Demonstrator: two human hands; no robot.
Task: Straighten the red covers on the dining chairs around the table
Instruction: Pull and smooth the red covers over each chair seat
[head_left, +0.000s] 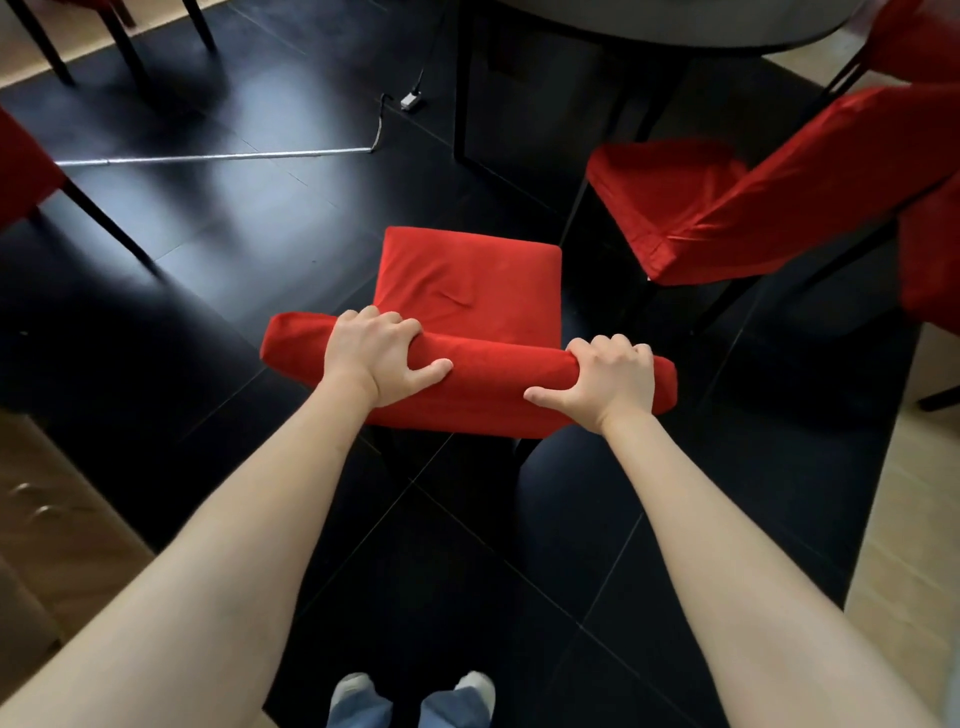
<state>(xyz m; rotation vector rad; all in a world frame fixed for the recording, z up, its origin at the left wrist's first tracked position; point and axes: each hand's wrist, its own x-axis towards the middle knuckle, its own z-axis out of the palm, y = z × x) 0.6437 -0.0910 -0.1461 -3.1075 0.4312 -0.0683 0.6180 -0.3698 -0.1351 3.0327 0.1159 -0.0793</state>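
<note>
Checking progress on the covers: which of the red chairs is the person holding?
The centre chair, directly ahead: left hand and right hand both grip its backrest top; the others stand untouched.

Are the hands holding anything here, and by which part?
Both the left hand and the right hand grip the top edge of the red fabric-covered chair backrest, fingers curled over it.

Hands (493, 369) on chair back (483, 384); table (727, 26) beyond.
</note>
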